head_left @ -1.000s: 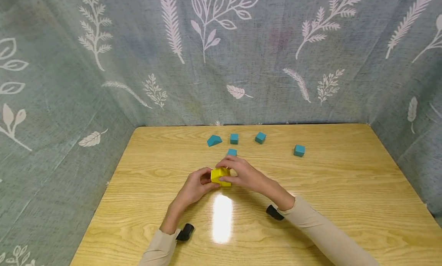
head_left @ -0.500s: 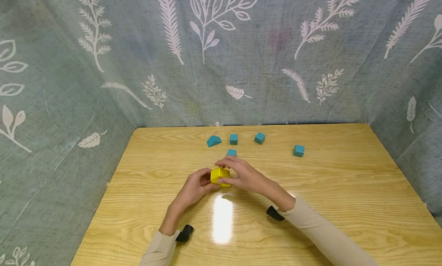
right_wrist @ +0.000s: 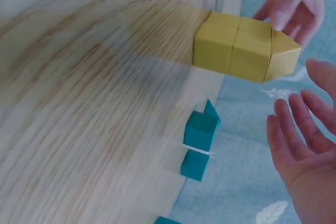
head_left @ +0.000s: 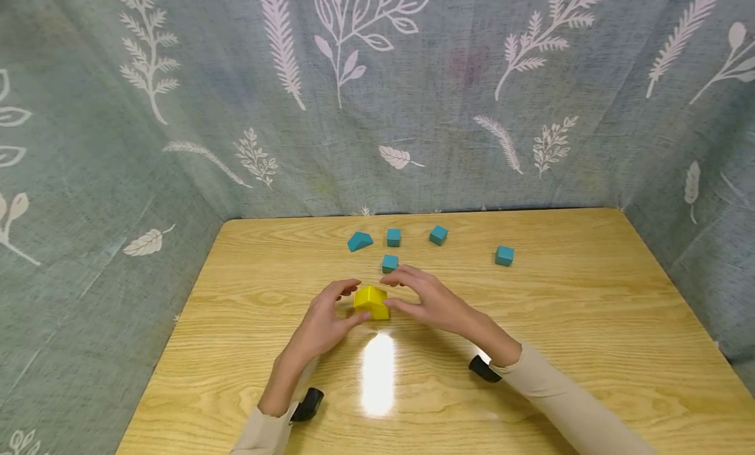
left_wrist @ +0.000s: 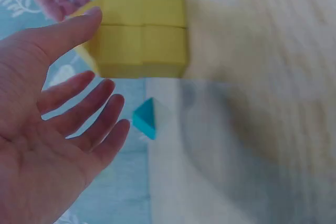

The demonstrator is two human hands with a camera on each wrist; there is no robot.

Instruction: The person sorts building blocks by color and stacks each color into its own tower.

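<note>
1. My left hand (head_left: 321, 320) has its fingers loosely spread, grasping nothing; the thumb overlaps the stack's lower left, though I can't tell whether it touches.
2. My right hand (head_left: 433, 302) is likewise released, just right of the stack.
3. Between them, below mid-frame, the peaked yellow block stack (head_left: 371, 299) stands upright on the worktop (head_left: 560, 324).
4. I judge I'm finishing squaring it up; next calls for drawing both thumbs straight back without nudging it.
5. Above it lies a blue cube (head_left: 390, 263); upper left of that, a blue triangular prism (head_left: 360, 241).
</note>
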